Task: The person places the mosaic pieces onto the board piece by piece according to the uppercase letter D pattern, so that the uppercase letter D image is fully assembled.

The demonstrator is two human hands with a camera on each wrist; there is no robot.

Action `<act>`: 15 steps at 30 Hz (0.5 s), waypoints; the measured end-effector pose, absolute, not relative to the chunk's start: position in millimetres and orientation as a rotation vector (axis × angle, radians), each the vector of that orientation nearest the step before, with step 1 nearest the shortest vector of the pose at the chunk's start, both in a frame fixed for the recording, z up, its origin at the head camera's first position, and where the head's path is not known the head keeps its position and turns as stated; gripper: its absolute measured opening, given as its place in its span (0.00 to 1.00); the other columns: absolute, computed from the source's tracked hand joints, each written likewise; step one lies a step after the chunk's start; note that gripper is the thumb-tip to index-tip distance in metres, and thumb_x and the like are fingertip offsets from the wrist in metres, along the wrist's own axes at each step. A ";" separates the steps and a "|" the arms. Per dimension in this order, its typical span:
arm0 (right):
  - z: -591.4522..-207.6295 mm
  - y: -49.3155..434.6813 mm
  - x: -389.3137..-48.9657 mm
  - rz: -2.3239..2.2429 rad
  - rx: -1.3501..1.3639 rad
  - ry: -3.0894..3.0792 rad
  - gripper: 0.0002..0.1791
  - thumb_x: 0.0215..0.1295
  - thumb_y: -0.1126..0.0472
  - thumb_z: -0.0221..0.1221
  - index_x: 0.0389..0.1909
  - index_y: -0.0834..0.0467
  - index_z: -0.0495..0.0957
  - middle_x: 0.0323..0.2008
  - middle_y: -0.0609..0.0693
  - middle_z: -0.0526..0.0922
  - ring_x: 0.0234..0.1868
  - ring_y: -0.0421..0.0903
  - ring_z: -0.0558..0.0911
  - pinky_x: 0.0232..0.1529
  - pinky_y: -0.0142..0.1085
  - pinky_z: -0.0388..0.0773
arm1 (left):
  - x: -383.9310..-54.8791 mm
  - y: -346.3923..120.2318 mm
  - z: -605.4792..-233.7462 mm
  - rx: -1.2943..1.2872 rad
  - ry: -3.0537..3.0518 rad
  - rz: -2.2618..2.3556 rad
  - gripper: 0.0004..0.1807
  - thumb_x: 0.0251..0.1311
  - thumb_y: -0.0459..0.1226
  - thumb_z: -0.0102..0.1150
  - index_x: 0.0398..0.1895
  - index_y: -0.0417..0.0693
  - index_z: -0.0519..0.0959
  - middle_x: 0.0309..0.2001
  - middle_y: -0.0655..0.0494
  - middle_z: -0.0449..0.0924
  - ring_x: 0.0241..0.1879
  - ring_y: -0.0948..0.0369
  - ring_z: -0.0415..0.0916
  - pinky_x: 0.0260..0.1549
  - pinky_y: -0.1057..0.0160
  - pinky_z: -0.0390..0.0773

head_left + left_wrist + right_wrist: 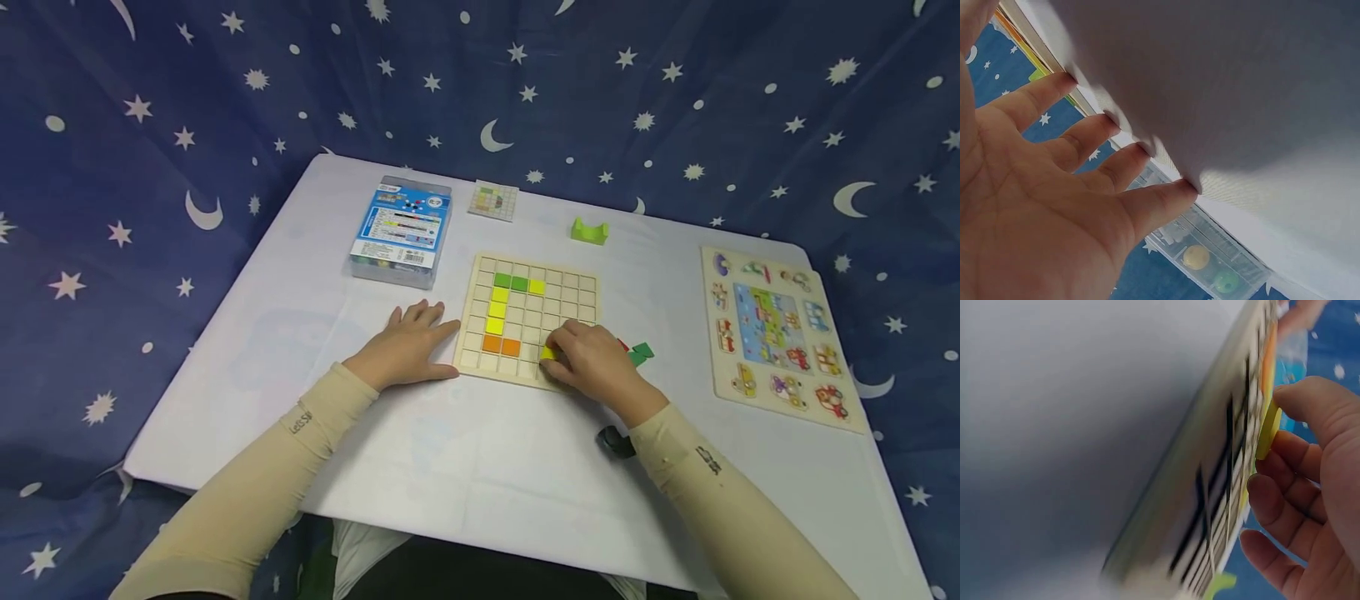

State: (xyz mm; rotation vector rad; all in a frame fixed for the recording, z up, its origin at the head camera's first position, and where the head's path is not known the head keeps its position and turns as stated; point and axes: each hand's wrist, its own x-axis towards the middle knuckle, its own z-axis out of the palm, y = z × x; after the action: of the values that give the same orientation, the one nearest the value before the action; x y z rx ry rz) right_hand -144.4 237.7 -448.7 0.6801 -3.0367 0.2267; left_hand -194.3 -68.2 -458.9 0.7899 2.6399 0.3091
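A wooden grid board (489, 362) lies on the table with square tiles in some cells: two green, several yellow and two orange tiles (511, 347). My right hand (596, 362) is over the board's lower right part, pinching a yellow tile (1267, 432) between thumb and finger; in the right wrist view the tile stands tilted close over the grid. My left hand (405, 350) rests on the table with fingers spread, its thumb and index finger right at the board's left edge. Beyond the right hand lie loose green tiles (641, 352) and a red one, partly hidden by it.
Behind the left hand stands a clear plastic box (401, 229) with a blue label. A pattern card (493, 201) and a green notched block (589, 232) sit farther back. On the right lies a wooden picture puzzle (780, 337). A black object (615, 442) is beside the right sleeve.
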 end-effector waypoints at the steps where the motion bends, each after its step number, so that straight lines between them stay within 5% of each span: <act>1: -450.0 231.3 -147.7 0.214 0.707 -3.034 0.14 0.62 0.51 0.67 0.40 0.57 0.81 0.34 0.48 0.79 0.32 0.45 0.74 0.39 0.42 0.75 | -194.4 -68.5 -459.3 0.790 2.640 0.311 0.46 0.58 0.62 0.62 0.76 0.56 0.62 0.78 0.43 0.50 0.77 0.42 0.41 0.71 0.35 0.43; 15: -454.7 212.0 -159.5 0.323 0.735 -3.039 0.13 0.61 0.51 0.69 0.43 0.54 0.86 0.38 0.48 0.81 0.34 0.45 0.77 0.38 0.40 0.75 | -193.7 -68.9 -458.6 0.797 2.652 0.295 0.45 0.57 0.63 0.62 0.75 0.55 0.63 0.78 0.43 0.50 0.77 0.42 0.41 0.70 0.35 0.45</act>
State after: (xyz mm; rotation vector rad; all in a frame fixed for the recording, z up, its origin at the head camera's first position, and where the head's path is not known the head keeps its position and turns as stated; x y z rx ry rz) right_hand -159.5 212.0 -454.7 0.7351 -3.0389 0.3230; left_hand -193.7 -68.9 -458.6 0.7969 2.6521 0.2951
